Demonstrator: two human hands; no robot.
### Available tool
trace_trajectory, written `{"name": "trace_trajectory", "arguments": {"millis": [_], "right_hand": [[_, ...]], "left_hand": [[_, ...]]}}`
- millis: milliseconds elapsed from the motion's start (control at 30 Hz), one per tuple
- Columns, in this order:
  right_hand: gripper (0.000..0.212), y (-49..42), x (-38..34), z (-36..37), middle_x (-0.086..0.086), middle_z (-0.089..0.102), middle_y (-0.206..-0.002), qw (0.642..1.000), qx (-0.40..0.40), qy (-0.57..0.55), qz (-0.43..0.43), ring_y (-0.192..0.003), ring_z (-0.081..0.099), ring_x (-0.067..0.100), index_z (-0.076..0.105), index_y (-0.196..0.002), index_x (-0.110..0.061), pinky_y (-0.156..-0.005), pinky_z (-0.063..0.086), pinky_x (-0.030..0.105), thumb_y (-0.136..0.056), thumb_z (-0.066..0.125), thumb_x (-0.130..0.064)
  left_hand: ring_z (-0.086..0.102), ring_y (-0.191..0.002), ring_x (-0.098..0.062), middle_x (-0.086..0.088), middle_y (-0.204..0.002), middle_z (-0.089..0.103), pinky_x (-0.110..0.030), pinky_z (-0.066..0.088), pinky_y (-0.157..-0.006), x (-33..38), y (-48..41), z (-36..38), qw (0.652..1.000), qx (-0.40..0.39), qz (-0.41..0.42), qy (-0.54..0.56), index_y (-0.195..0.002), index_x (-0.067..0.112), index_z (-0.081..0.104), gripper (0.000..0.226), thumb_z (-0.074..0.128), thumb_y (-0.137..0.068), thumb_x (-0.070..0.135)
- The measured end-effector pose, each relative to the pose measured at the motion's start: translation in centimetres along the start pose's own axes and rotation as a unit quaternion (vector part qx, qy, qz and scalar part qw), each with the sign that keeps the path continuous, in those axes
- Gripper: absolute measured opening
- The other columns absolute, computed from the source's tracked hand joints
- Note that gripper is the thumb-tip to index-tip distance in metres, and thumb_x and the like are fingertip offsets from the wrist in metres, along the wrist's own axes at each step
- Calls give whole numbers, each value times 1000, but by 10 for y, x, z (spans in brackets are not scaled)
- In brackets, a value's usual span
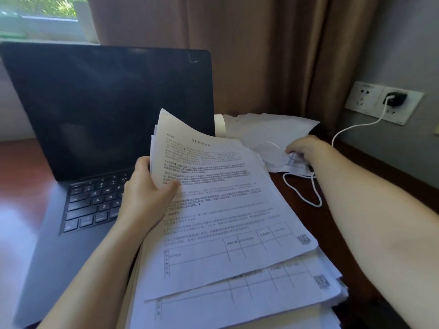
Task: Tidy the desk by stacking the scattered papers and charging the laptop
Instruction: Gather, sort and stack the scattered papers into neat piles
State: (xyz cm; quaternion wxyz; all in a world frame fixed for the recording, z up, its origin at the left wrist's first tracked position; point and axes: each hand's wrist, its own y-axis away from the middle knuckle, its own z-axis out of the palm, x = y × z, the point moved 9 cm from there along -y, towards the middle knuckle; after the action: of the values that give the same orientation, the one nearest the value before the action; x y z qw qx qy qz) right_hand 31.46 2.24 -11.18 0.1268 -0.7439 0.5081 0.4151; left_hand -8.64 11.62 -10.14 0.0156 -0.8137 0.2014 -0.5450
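- Your dark table (21, 162) carries the open laptop (107, 110); a brown curtain (261, 55) hangs behind.
- Your left grip (145, 193) pinches the lifted edge of the papers (237, 233) beside the laptop.
- Your right grip (301, 150) curls onto a face mask (278, 157).

The dark wooden desk (332, 233) carried an open laptop (99, 110) at ten o'clock and an uneven stack of papers (237, 269) at six. Loose white sheets (273, 129) lay at one o'clock, with a white face mask (280, 160) just beside them at two.
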Motion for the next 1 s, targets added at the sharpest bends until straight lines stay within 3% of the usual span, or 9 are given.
{"name": "trace_trajectory", "arguments": {"millis": [133, 200, 300, 400, 600, 767, 1000], "right_hand": [[32, 3, 15, -24, 9, 48, -88, 997, 27, -71, 29, -92, 52, 25, 47, -122, -5, -79, 37, 30, -91, 56, -6], [36, 2, 21, -40, 10, 56, -98, 986, 60, -156, 12, -91, 51, 22, 50, -126, -3, -79, 40, 27, -90, 53, 1], [38, 2, 25, -65, 13, 59, -124, 965, 123, -229, -27, -106, 58, 28, 54, -126, -4, -87, 48, 32, -89, 51, 0], [36, 12, 19, -85, 10, 60, -123, 947, 169, -266, -69, -110, 58, 28, 58, -123, -9, -92, 48, 33, -89, 47, -5], [32, 44, 2, -112, 6, 64, -110, 904, 236, -325, -142, -92, 57, 16, 64, -113, -7, -78, 44, 22, -89, 43, -5], [31, 72, -12, -116, 3, 63, -107, 883, 182, -396, -176, -96, 61, 19, 62, -116, -9, -80, 50, 26, -91, 45, -3], [16, 145, -2, -82, -1, 68, -89, 874, -25, -447, -191, -72, 67, 11, 61, -106, -12, -65, 57, 24, -95, 52, -5]], "left_hand": [[52, -79, 3, 20, -89, 52, -16, 38, -57, 0, 1, 0, 1000, 0, 0, 4, -111, 27, 42, 37, 66, -86, 15], [52, -78, 3, 20, -89, 51, -16, 37, -57, 0, 1, 0, 1000, -2, 3, 4, -111, 27, 41, 37, 66, -86, 15], [51, -78, 3, 21, -88, 50, -17, 37, -57, -1, 0, 0, 1000, 1, 4, 3, -111, 26, 41, 36, 66, -87, 15], [51, -77, 1, 20, -87, 50, -17, 37, -58, -1, 1, 0, 1000, 3, 4, -1, -110, 27, 41, 36, 66, -87, 15], [52, -77, -2, 19, -87, 50, -19, 38, -58, -2, 0, 0, 1000, 7, 4, -6, -115, 24, 43, 37, 66, -86, 15], [55, -91, -18, 5, -100, 55, -31, 42, -71, -2, 2, 1, 1000, -3, -12, -18, -126, 17, 44, 45, 65, -87, 16], [49, -94, -20, 1, -105, 50, -34, 40, -77, -1, 4, 2, 998, -24, -39, -52, -127, 11, 43, 45, 63, -88, 23]]}}
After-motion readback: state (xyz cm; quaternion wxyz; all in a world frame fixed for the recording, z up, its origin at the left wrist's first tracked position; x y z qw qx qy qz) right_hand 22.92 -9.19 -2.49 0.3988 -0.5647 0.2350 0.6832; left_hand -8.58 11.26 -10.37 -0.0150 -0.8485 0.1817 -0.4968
